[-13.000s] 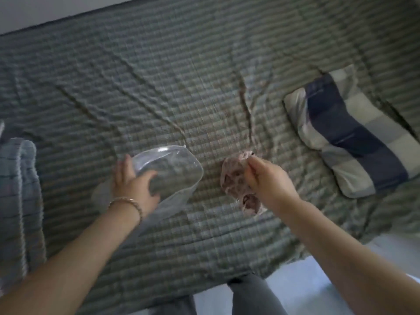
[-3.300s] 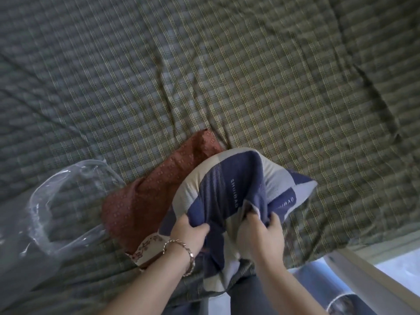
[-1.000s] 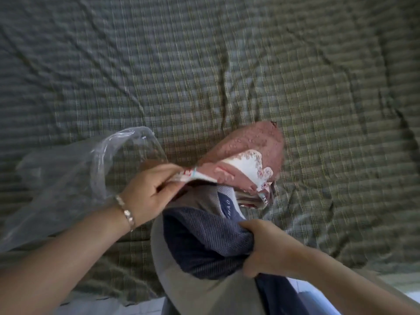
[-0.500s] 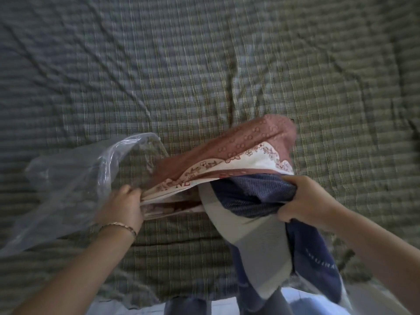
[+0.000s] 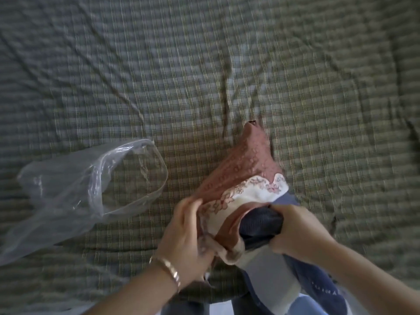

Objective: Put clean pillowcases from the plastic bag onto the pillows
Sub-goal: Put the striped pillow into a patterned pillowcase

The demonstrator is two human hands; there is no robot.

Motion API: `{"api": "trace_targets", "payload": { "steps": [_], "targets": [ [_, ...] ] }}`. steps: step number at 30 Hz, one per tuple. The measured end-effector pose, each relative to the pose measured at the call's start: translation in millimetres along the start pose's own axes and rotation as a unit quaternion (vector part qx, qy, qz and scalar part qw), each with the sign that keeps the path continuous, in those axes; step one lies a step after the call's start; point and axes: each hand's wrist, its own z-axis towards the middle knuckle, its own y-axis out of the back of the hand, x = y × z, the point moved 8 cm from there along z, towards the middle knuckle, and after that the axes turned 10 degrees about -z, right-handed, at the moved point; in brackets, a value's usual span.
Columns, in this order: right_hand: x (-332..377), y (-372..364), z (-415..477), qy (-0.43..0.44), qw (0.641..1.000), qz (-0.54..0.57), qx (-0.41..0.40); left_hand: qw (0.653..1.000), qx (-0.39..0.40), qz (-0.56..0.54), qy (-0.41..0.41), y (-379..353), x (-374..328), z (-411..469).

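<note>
gripping the near edge of the red flowery pillowcase [image 5: 245,162], the left hand [image 5: 184,233] curls round the cloth. the right hand [image 5: 295,233] squeezes the blue and grey pillow [image 5: 268,276], whose end sits in the pillowcase mouth. left of the pillowcase lies the clear plastic bag [image 5: 68,189], apart from it, on the green checked bed cover [image 5: 227,53].
</note>
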Motion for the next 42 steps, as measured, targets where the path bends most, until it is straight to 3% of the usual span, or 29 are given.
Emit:
{"api": "trace_targets", "payload": {
  "steps": [2, 6, 10, 15, 19, 22, 25, 28, 30, 34, 36, 38, 40, 42],
  "targets": [
    [2, -3, -4, 0.018, 1.000, 0.005, -0.006, 0.999, 0.020, -0.039, 0.024, -4, -6, 23],
    [-3, -2, -3, 0.022, 1.000, 0.002, -0.016, 0.997, -0.005, 0.068, -0.032, 0, -19, 39],
    [-10, -4, -3, 0.017, 1.000, -0.003, -0.009, 0.989, -0.062, 0.048, -0.128, 13, -32, 50],
    [-15, -5, 3, -0.008, 1.000, 0.006, 0.023, 0.985, -0.111, -0.057, -0.122, 35, -40, 32],
    [-25, -9, 12, -0.036, 0.999, 0.019, 0.025, 0.975, -0.027, -0.131, -0.178, 11, -64, -15],
    [-26, -10, 12, -0.035, 0.999, 0.018, 0.017, 0.985, 0.033, -0.153, -0.080, -18, -32, -21],
    [-26, -6, 4, -0.020, 1.000, 0.009, 0.003, 0.964, -0.044, -0.243, 0.102, -13, 34, -5],
    [-25, -2, -7, -0.001, 1.000, 0.013, -0.016, 0.955, -0.097, -0.248, 0.129, 6, 54, 21],
    [-20, -4, -16, 0.016, 1.000, 0.009, -0.012, 0.934, -0.102, -0.309, 0.145, 15, 52, 51],
    [-5, -4, -23, 0.057, 0.998, -0.007, -0.016, 0.922, -0.016, -0.366, 0.125, 28, 7, 119],
    [5, -7, -23, 0.078, 0.997, -0.011, -0.022, 0.946, 0.052, -0.313, 0.065, 34, -28, 137],
    [14, -9, -21, 0.114, 0.991, -0.011, -0.063, 0.982, 0.142, -0.119, 0.020, 26, -54, 148],
    [21, -7, -22, 0.160, 0.980, 0.000, -0.122, 0.973, 0.203, 0.112, 0.013, 15, -59, 155],
    [25, -7, -22, 0.190, 0.973, -0.033, -0.129, 0.946, 0.245, 0.208, 0.032, 9, -56, 162]
  ]
}}
